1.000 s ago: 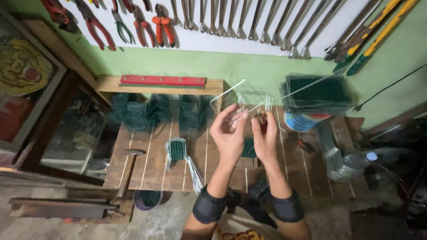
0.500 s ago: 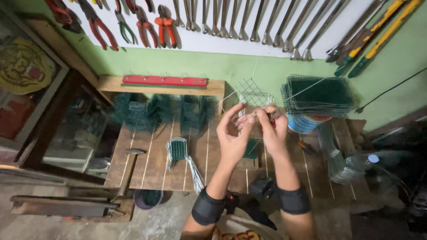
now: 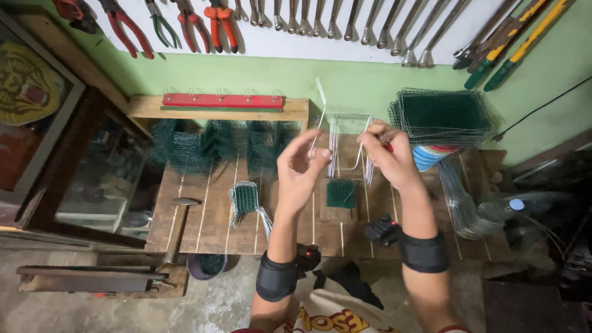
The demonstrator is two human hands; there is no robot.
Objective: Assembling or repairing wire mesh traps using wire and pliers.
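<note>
My left hand (image 3: pixel 300 171) and my right hand (image 3: pixel 387 154) are raised over a wooden slat workbench (image 3: pixel 203 216). Between them they hold a small frame of bent bare wire (image 3: pixel 348 145). The left hand pinches a straight wire end that sticks upward (image 3: pixel 320 102); the right hand grips the frame's right side. Both wrists wear black bands. Below the hands a small green mesh square (image 3: pixel 340 193) lies on a wooden block.
Shaped green mesh pieces (image 3: pixel 216 145) line the bench's back. A stack of flat green mesh panels (image 3: pixel 441 117) rests at right on a can. A small mesh-and-wire piece (image 3: pixel 245 198) and a hammer (image 3: pixel 177 228) lie at left. Pliers and wrenches (image 3: pixel 209 21) hang on the wall.
The hands have moved apart, left hand lower and further left. The wire frame sits more upright between them, and one wire end now points up.
</note>
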